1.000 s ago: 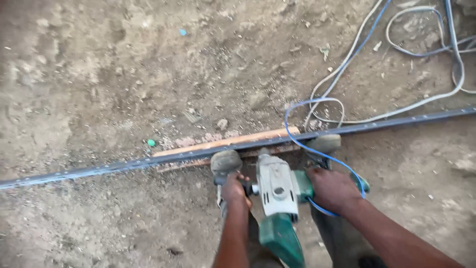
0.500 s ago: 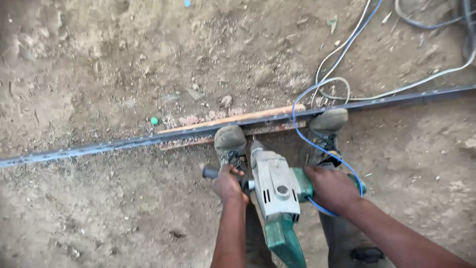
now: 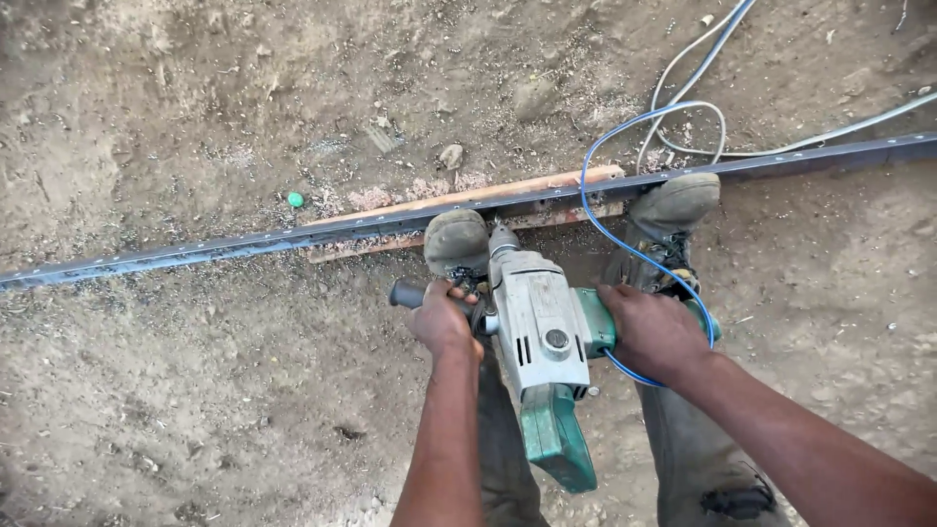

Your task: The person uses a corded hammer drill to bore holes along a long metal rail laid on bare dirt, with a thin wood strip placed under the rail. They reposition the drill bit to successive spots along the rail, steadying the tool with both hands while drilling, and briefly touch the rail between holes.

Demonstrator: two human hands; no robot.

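A grey and green electric drill point(image 3: 543, 342) points down at a long dark metal bar point(image 3: 215, 249) lying on the dirt. My left hand point(image 3: 442, 317) grips the drill's black side handle. My right hand point(image 3: 652, 332) holds the green main handle on the other side. The chuck point(image 3: 503, 237) sits just at the bar, between my two dusty boots point(image 3: 457, 239) point(image 3: 673, 203), which stand on the bar. A wooden strip point(image 3: 468, 200) lies under the bar. The drill's blue cord point(image 3: 605, 195) loops up from my right hand.
Grey and white cables point(image 3: 703, 107) run across the dirt at the upper right. A small green cap point(image 3: 295, 199) lies beyond the bar at the left. Small stones and wood chips litter the ground point(image 3: 176, 390).
The view has shifted so the bar and drill sit lower in the picture. The drill's nose has come closer to the bar. Both hands keep their grip.
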